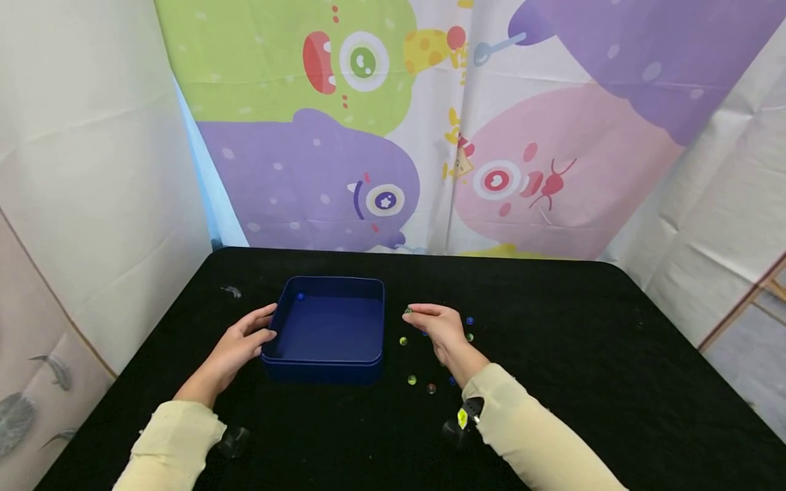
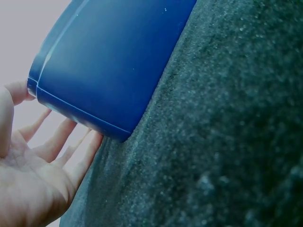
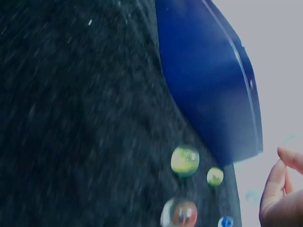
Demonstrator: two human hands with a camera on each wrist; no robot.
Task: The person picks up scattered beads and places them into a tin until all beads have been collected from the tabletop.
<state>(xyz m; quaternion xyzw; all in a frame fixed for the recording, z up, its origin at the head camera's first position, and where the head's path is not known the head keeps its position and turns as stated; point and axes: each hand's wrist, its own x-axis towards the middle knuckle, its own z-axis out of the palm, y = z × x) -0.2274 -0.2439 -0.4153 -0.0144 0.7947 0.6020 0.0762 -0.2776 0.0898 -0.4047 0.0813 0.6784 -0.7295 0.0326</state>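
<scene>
A dark blue rectangular box [image 1: 328,372] sits on the black table, with one blue marble [image 1: 301,296] near its far left corner. My left hand [image 1: 236,344] touches the box's left side, its fingers fairly straight along the outer wall and the thumb near the rim. To the right of the box, my right hand [image 1: 439,331] pinches a greenish glass marble [image 1: 408,311] between thumb and fingertips, above the table. Below that hand lie a yellow-green marble [image 3: 185,161] and a clear marble with red inside [image 3: 182,213].
Several more marbles lie about the right hand, among them a blue marble [image 1: 469,320] and a green marble [image 1: 469,337]. A small clear scrap [image 1: 230,291] lies left of the box. A cartoon-printed curtain [image 1: 319,184] hangs behind the table.
</scene>
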